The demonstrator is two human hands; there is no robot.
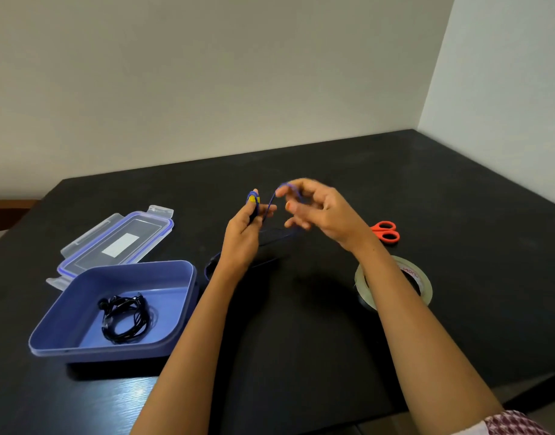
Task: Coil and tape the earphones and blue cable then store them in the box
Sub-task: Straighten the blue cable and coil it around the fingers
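Note:
My left hand [243, 235] is raised over the black table with the blue cable [269, 206] looped around its upright fingers. My right hand [313, 208], blurred, pinches a strand of the same cable just to the right, a little higher. The rest of the cable trails down onto the table beneath my hands, dark and hard to follow. The black earphones [125, 318] lie coiled inside the open blue box [182, 312] at the left.
The clear box lid [119, 240] with a blue seal lies behind the box. A roll of clear tape [364, 284] sits under my right forearm. Orange-handled scissors [386, 232] lie to its far right. White walls meet behind the table.

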